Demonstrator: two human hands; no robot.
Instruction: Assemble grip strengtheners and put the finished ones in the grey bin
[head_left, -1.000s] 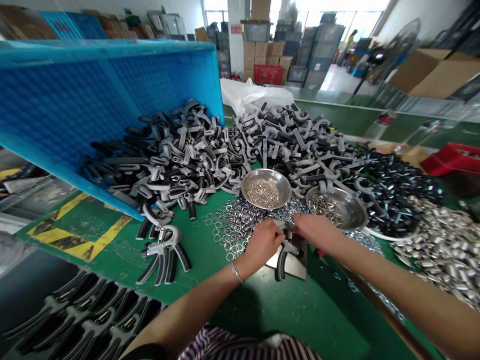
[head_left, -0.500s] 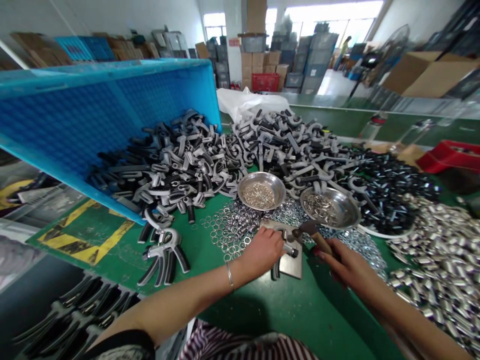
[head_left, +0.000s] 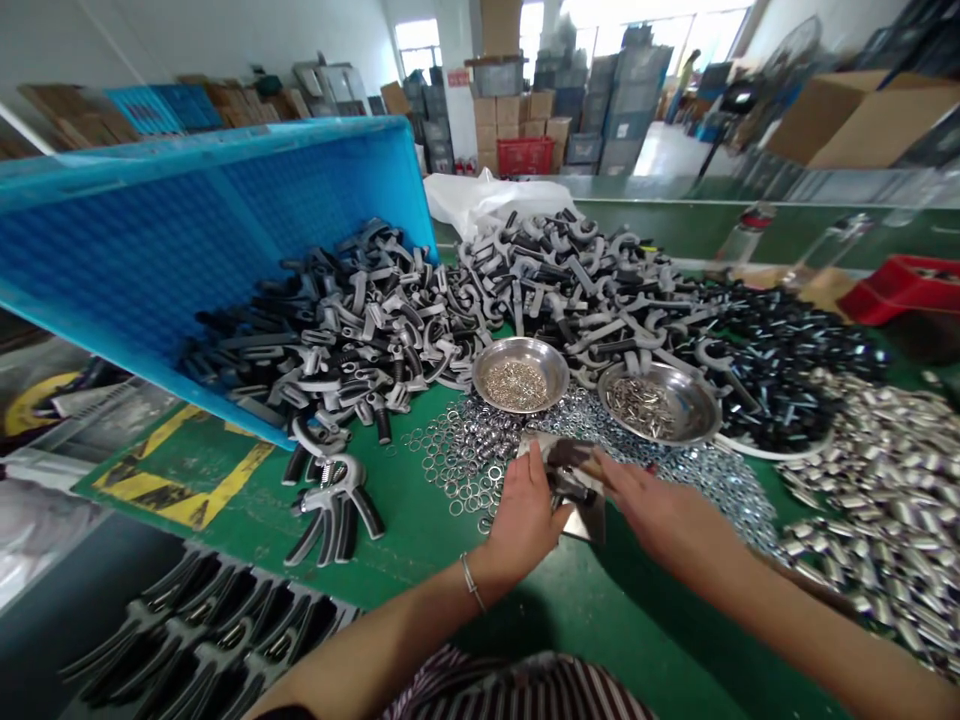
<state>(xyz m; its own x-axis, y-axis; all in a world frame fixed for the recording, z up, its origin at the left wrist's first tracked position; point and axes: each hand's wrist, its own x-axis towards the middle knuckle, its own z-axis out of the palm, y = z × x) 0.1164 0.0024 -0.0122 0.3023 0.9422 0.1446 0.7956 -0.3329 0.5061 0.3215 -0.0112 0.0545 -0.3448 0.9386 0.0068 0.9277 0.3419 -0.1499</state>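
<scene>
My left hand [head_left: 523,508] steadies a grey-and-black spring hand grip [head_left: 573,488] on a small metal plate [head_left: 586,524]; its fingers cover part of the piece. In my right hand [head_left: 664,512] is a hammer, whose dark head [head_left: 571,454] lies over the hand grip, close to my left fingertips. Most of the hammer's handle is hidden by the hand. Loose metal rings [head_left: 459,487] lie just left of the plate. Further left, assembled hand grips [head_left: 335,505] stand together on the green table.
A tipped blue crate [head_left: 225,215] spills grey handles [head_left: 405,310] across the table's back. Behind the plate are two steel bowls of small pins, one bowl [head_left: 559,392] nearer the middle, another bowl [head_left: 701,412] to its right. Silver cylinders [head_left: 892,490] and black parts [head_left: 795,350] are heaped at right.
The hammer head has moved left and over the hand grip as my right hand came closer to the plate. My left hand has shifted, its fingers now pointing more upward.
</scene>
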